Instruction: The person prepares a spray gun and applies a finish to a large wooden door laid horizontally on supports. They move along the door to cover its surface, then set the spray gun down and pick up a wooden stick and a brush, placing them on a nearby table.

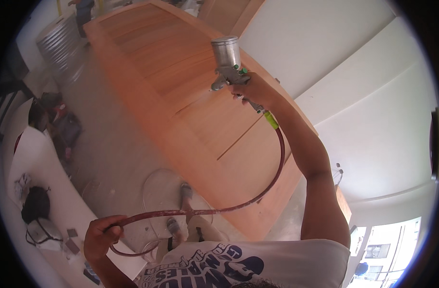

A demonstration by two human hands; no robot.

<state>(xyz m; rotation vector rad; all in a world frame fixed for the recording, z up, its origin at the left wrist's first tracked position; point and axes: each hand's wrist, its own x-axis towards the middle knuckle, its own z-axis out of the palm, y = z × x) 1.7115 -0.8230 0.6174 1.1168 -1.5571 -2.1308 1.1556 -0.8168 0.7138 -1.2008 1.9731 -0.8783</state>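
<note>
My right hand grips a metal spray gun with a silver cup on top, held over a large orange-tinted wooden panel door. A yellow-green fitting joins the gun's handle to a dark red hose. The hose curves down and across in front of my body to my left hand, whose fingers are wrapped round it at the lower left.
At left are a pale surface with bags, dark items and a corrugated metal drum. A person is at the top left. My feet stand beside the door. A white wall and windows are at right.
</note>
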